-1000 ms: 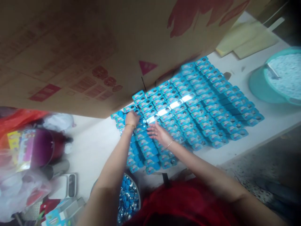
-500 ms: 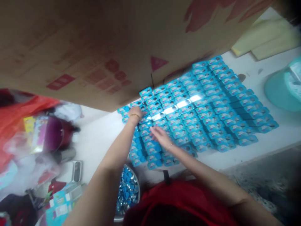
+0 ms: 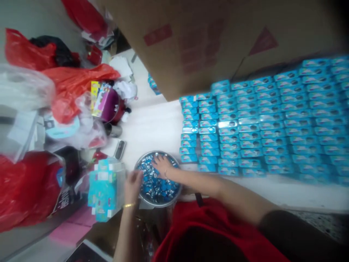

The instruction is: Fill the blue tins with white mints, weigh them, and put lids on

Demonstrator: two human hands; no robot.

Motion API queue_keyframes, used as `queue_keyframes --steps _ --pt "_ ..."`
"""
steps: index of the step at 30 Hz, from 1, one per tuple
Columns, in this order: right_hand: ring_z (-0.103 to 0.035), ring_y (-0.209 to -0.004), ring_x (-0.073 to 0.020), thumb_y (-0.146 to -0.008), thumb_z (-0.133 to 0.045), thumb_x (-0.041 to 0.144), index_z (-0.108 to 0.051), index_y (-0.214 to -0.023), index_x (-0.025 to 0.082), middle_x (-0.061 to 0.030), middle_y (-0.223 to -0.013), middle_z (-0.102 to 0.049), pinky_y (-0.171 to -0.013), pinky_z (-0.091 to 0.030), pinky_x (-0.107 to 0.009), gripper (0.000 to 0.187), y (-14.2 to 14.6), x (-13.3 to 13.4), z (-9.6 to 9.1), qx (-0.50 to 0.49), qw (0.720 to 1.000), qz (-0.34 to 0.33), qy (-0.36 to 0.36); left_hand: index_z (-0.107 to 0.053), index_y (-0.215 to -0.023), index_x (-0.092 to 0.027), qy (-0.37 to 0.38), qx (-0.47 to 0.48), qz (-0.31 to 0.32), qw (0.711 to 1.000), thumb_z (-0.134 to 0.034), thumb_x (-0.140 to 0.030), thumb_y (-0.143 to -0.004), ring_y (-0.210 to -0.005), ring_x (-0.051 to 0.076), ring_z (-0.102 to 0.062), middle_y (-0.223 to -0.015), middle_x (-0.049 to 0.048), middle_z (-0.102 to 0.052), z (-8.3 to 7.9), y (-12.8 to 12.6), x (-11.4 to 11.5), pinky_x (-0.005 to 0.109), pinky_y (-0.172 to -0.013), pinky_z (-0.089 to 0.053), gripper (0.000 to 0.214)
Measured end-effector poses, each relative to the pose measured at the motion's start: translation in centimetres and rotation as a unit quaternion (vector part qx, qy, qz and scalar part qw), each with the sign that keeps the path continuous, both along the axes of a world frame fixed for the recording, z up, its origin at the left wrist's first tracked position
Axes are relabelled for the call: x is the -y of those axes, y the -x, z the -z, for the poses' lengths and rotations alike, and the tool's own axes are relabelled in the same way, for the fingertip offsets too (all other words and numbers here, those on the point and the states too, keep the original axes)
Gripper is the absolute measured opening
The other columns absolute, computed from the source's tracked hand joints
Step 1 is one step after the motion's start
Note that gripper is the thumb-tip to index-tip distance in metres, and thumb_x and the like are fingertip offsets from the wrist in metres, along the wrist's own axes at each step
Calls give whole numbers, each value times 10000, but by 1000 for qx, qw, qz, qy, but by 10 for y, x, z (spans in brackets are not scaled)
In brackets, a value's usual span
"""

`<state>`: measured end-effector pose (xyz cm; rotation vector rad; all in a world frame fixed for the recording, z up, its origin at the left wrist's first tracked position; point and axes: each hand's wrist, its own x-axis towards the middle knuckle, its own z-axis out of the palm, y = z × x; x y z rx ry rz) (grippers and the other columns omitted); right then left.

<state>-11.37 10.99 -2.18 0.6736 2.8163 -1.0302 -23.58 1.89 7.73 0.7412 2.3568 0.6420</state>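
Observation:
A round metal bowl full of small blue and silver pieces sits at the table's near edge. My right hand reaches into it, fingers spread over the pieces. Beside the bowl's left rim is my left hand, blurred, next to a stack of flat blue cartons; its fingers do not show clearly. Rows of small blue boxes cover the white table to the right.
A big cardboard box hangs over the table's far side. Red plastic bags, clear bags and a purple container crowd the left. A phone-like object lies by the bowl. A pink sheet lies low at left.
Both hands have left the rows of blue boxes and come down to the metal bowl. The view has swung left and down.

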Motion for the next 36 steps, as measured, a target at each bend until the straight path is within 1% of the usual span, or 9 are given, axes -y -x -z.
queue_keyframes --steps 2,5,9,12,15,18,25,30,36 --pt "-251 -1272 -444 -661 -717 466 -404 -1319 163 -215 -1405 -358 -949 -303 -616 789 15 9 17 4 1000 -23 -11 -621 -784 -159 9 58 -31 998 -627 -546 -695 -609 145 -553 -661 4 -609 18 -9 39 243 -577 -461 397" --pt "-307 -1238 -414 -730 -676 357 -480 -1232 206 -187 -1358 -408 -921 -338 -589 560 21 12 29 -8 994 0 110 -605 -765 -162 13 131 -41 990 -622 -541 -703 -602 139 -539 -640 -7 -583 42 -29 77 239 -570 -453 384" --pt "-444 -1139 -349 -698 -644 107 -574 -1080 229 -134 -1237 -510 -904 -378 -491 407 14 5 26 -14 967 60 247 -619 -794 -169 15 170 -20 985 -606 -534 -724 -600 134 -539 -652 -6 -592 61 -43 97 237 -576 -448 372" --pt "-553 -962 -257 -682 -642 102 -571 -1075 243 -73 -1074 -588 -851 -421 -393 424 8 4 13 -31 942 128 308 -620 -779 -173 5 172 -9 985 -603 -541 -722 -582 130 -532 -630 -10 -583 67 -39 98 237 -573 -448 373" --pt "-573 -703 -178 -764 -575 218 -550 -1093 244 -5 -803 -606 -666 -461 -304 331 3 11 0 -57 884 234 401 -620 -791 -172 -14 171 -16 985 -612 -545 -710 -609 135 -546 -657 -3 -594 67 -35 90 245 -592 -463 381" --pt "-538 -543 -146 -762 -570 312 -557 -1056 234 20 -691 -594 -490 -423 -257 304 -1 20 -8 -76 799 314 507 -611 -845 -168 -46 181 -36 982 -624 -534 -704 -636 139 -563 -705 7 -604 67 -36 76 251 -599 -476 393" --pt "-578 -675 -148 -685 -621 345 -612 -828 210 -4 -815 -652 -487 -422 -225 197 -14 29 -14 -133 625 428 639 -544 -1045 -170 -113 164 -87 976 -617 -494 -740 -641 131 -597 -789 15 -593 70 -60 63 233 -552 -471 451" --pt "-558 -677 -147 -620 -656 272 -614 -742 204 12 -750 -630 -472 -401 -211 146 -18 40 -20 -144 566 471 661 -551 -975 -162 -117 164 -124 972 -647 -489 -712 -644 156 -626 -796 32 -609 72 -72 60 216 -465 -428 431" --pt "-559 -657 -136 -643 -627 267 -582 -769 214 27 -766 -607 -471 -444 -223 145 -22 49 -17 -156 523 520 657 -547 -945 -160 -150 135 -194 960 -647 -409 -694 -678 152 -632 -777 18 -618 71 -73 65 267 -606 -505 367"
